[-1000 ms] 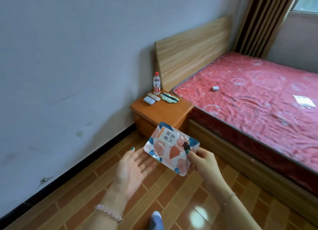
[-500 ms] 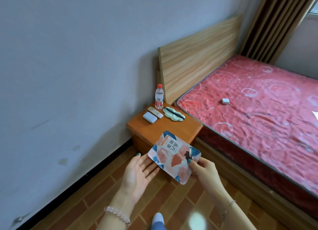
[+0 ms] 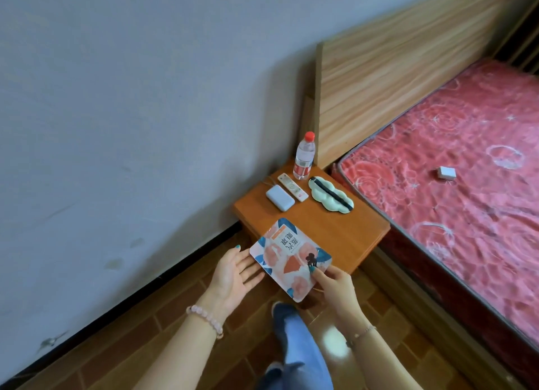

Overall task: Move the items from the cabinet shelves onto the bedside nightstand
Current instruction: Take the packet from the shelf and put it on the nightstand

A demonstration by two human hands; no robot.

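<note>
Peach-and-blue floral packet (image 3: 290, 260)

Nightstand (image 3: 335, 229): bottle (image 3: 304, 156) at back edge, remote (image 3: 292, 187) just in front, power bank (image 3: 280, 198) left of remote, eye mask (image 3: 331, 194) near right edge, pouch (image 3: 290, 261) at front edge.

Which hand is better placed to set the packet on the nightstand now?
Right. The right hand pinches the packet by its near corner, close to the nightstand front. The left hand lies open at the packet's other edge, gripping nothing.

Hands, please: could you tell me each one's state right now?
Left hand: open, fingers straight, gripping nothing.
Right hand: pinches the flat peach-and-blue flowered packet.
</note>
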